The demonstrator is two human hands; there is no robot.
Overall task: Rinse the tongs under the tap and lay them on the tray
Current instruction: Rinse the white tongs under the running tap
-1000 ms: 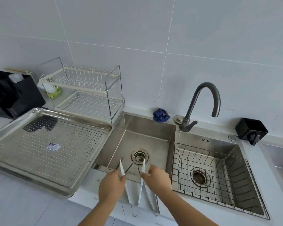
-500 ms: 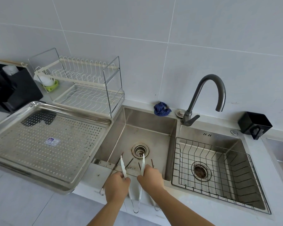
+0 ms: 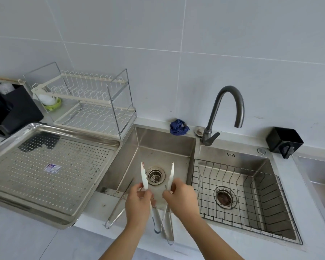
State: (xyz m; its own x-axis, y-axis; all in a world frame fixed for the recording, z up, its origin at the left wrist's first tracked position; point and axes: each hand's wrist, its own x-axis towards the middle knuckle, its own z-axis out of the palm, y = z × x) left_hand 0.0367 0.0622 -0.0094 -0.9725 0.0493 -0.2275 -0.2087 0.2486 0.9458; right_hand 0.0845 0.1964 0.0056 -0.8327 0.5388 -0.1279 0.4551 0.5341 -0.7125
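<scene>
Held spread over the left steel sink basin (image 3: 158, 139) — white-armed plastic tongs (image 3: 144, 177), tips above the drain.
Left hand (image 3: 138, 201) pinching one arm, right hand (image 3: 180, 196) pinching the other, wrists low; bare metal tongs (image 3: 118, 205) lying across the front edge just beside; dark curved tap (image 3: 227, 106) behind right, perforated steel tray (image 3: 73, 134) left — both apart.

on the worktop (image 3: 91, 212) at left, a tray (image 3: 45, 184); behind it, a dish rack (image 3: 94, 102), with a box (image 3: 13, 109) further left. right of the tray, a left basin (image 3: 158, 147), then a right basin (image 3: 233, 156) with a wire basket (image 3: 251, 194) in it. behind the divider, a tap (image 3: 227, 102); just left of its base, a cloth (image 3: 178, 126); well right, a holder (image 3: 283, 141). over the left basin's front edge, tongs (image 3: 144, 175), one arm in the left grip (image 3: 137, 205), one in the right grip (image 3: 182, 197). beneath them on the front ledge, other tongs (image 3: 116, 209).
</scene>
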